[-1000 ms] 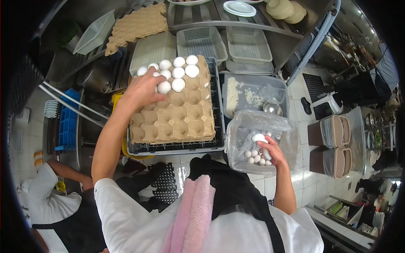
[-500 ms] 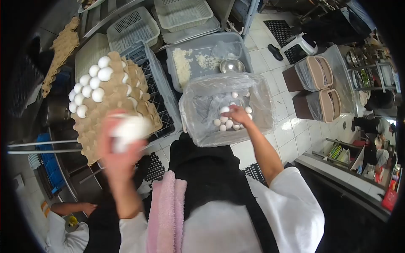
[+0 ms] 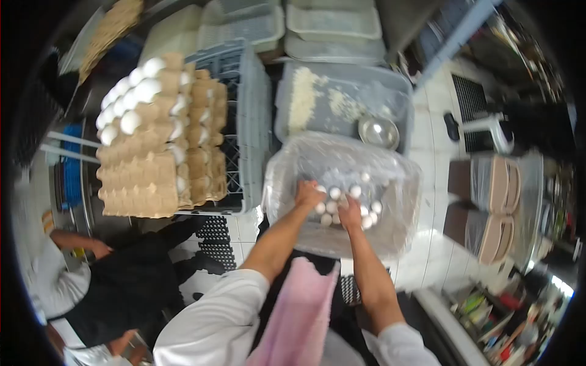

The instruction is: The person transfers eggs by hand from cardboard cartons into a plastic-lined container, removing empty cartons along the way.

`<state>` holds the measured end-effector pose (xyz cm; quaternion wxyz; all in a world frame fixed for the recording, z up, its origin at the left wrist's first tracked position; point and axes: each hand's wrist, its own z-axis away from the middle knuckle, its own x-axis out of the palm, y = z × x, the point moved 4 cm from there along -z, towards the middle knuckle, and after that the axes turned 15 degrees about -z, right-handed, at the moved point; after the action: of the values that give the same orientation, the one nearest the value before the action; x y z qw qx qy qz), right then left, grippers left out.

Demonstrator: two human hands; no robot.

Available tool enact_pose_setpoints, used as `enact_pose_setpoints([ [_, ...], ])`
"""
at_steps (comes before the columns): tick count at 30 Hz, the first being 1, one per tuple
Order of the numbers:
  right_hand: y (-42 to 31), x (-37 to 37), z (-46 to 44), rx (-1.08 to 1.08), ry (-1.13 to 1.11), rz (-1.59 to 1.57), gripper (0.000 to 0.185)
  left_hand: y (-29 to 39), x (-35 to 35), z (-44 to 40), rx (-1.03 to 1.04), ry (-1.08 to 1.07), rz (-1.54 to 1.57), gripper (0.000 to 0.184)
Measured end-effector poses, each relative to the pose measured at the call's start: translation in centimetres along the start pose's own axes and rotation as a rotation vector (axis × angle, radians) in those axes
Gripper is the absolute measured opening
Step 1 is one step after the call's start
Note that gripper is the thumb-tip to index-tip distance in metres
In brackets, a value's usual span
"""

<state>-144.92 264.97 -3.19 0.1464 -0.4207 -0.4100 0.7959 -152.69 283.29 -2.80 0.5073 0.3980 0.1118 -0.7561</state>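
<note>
Both of my hands are down inside the clear plastic-lined bin (image 3: 403, 226), among several white eggs (image 3: 331, 207). At the left of the group, my left hand (image 3: 308, 193) has its fingers closed around an egg that shows at the fingertips. My right hand (image 3: 350, 212) is over the eggs on the right, its fingers pointing down and partly hidden; what it holds, if anything, cannot be made out. To the left stands a stack of brown egg cartons (image 3: 137, 189), with white eggs (image 3: 130, 122) in the upper part of its top tray.
Behind the bin, a grey tub (image 3: 342, 76) holds white crumbs and a metal bowl (image 3: 378, 132). The cartons stand on a grey crate (image 3: 253, 122). A co-worker in a black apron (image 3: 122, 274) is at the lower left. Lidded brown bins (image 3: 497, 183) stand at the right.
My left hand has gone from the cartons, carrying eggs, into the lined bin beside my right hand. More eggs now lie in the bin. The view has shifted.
</note>
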Motion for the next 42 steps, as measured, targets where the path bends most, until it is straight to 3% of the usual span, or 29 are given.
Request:
enact_pose_setpoints([
  [2,-4.0,-3.2,1.0,0.093,-0.086,-0.290,0.049,0.4,-1.0,-0.5,-0.069,-0.005,0.069,0.062],
  [4,-12.1,-6.6,1.4,0.053,-0.068,-0.332,0.042,0.5,0.5,-0.6,-0.112,-0.043,0.137,0.063],
  [6,-23.9,-8.8,1.6,-0.142,-0.075,-0.422,0.039,-0.3,3.9,-1.6,-0.101,0.019,0.063,0.071],
  [8,-37.4,-9.7,2.7,-0.490,-0.151,-0.464,0.032,-0.1,2.2,0.9,-0.053,-0.072,0.073,0.066],
  [10,-48.0,-7.9,3.9,-0.823,-0.202,-0.507,0.027,0.5,-0.8,5.2,0.137,-0.239,0.115,0.060],
  [13,-58.3,-2.1,4.5,-1.189,-0.199,-0.381,0.031,0.3,-9.5,16.8,0.755,-0.708,0.393,0.052],
  [14,-60.6,0.0,4.4,-1.206,-0.192,-0.298,0.036,-1.4,-14.4,21.1,0.942,-0.852,0.520,0.050],
  [15,-62.3,1.6,4.3,-1.220,-0.184,-0.209,0.040,-3.9,-20.4,24.8,1.035,-0.874,0.569,0.047],
  [16,-63.0,2.9,4.1,-1.239,-0.162,-0.217,0.040,-6.9,-26.7,27.7,1.030,-0.749,0.521,0.042],
  [18,-63.8,6.0,3.3,-1.192,-0.150,0.018,0.039,-12.4,-40.6,32.4,1.013,-0.408,0.468,0.030],
  [19,-64.3,6.3,3.0,-1.191,-0.137,0.015,0.039,-16.0,-45.1,33.2,0.655,-0.003,0.367,0.033],
  [20,-64.5,6.3,2.3,-1.190,-0.209,0.026,0.039,-19.6,-48.4,31.9,0.453,0.266,0.551,0.025],
  [21,-64.4,6.2,2.0,-1.185,-0.287,0.042,0.039,-21.7,-52.5,30.7,0.491,0.777,0.433,0.021],
  [22,-64.9,5.4,2.4,-1.220,-0.286,0.029,0.031,-24.1,-56.0,28.8,0.499,1.033,0.113,0.025],
  [23,-65.5,4.4,2.7,-1.216,-0.273,0.044,0.031,-26.0,-58.2,26.5,0.492,1.012,0.082,0.032],
  [25,-65.6,2.8,2.4,-0.769,-0.553,-0.436,0.024,-29.3,-61.4,20.8,0.634,0.994,-0.334,0.044],
  [26,-64.8,2.3,2.2,-0.614,-0.538,-0.569,0.025,-29.1,-61.8,20.1,0.639,0.878,-0.248,0.046],
  [27,-64.2,1.8,2.0,-0.608,-0.515,-0.564,0.025,-28.8,-62.0,19.7,0.640,0.758,-0.164,0.047],
  [29,-61.7,0.2,1.3,-0.202,-0.513,-1.497,0.029,-28.1,-62.5,19.2,0.688,0.773,-0.268,0.047],
  [31,-60.0,-0.6,0.7,-0.089,-0.477,-1.773,0.027,-27.8,-63.0,19.2,0.721,0.793,-0.369,0.047],
  [33,-59.1,-0.3,-0.5,-0.043,-0.590,-1.810,0.024,-28.4,-64.1,18.5,0.601,0.568,-0.161,0.041],
  [34,-59.1,0.1,-1.1,-0.044,-0.586,-1.809,0.024,-29.1,-64.7,18.7,0.684,0.606,-0.047,0.040],
  [35,-59.2,0.2,-1.9,-0.290,-0.387,-1.227,0.026,-29.4,-64.7,18.7,0.687,0.609,-0.049,0.040],
  [36,-60.6,0.0,-1.8,-0.486,-0.184,-0.633,0.029,-29.9,-65.0,19.2,0.730,0.565,0.477,0.041],
  [37,-61.4,0.2,-1.6,-0.485,-0.185,-0.634,0.029,-30.7,-64.7,19.5,0.738,0.490,1.006,0.043],
  [38,-62.9,0.3,-0.9,-0.710,-0.159,-0.342,0.033,-30.5,-64.0,19.7,0.788,0.403,1.238,0.043],
  [39,-64.5,0.5,0.0,-0.926,-0.128,-0.039,0.038,-30.4,-63.9,19.7,0.788,0.407,1.241,0.043],
  [42,-65.8,1.1,-0.7,-0.859,-0.202,0.222,0.042,-30.7,-62.9,17.5,0.569,0.289,1.374,0.036],
])
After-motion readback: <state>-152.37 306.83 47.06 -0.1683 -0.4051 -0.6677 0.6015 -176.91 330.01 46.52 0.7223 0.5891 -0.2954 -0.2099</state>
